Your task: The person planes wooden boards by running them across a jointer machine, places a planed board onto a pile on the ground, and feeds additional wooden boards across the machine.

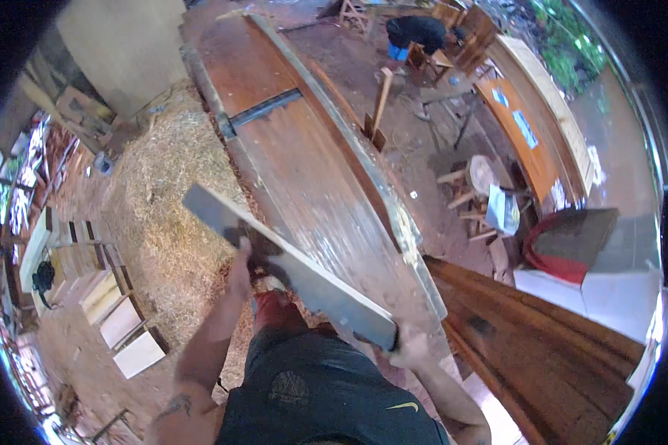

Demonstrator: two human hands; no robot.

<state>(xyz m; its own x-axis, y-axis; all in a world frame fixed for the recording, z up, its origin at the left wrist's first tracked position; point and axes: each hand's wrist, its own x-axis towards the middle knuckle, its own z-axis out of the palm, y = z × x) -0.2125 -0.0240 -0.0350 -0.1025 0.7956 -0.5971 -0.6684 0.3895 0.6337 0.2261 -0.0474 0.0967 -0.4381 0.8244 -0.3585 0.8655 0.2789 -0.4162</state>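
Observation:
A wooden board [323, 295] with a pale edge and a darker, greyish face slants across in front of my body, over the near end of a long workbench [300, 167]. My left hand [241, 259] is closed on its lower side toward the far left end, with the fingers partly hidden and blurred. At the near right end, my right hand [410, 345] grips the board's corner. The bench has a worn, scratched reddish-brown top and a dark crosspiece [266, 107] set across it.
Wood shavings [167, 170] pile up left of the bench. Several cut boards [119, 311] lie on the floor at left. A brown plank [542, 348] stands at right, near a round stool [482, 174]. A person [417, 31] bends over at the back.

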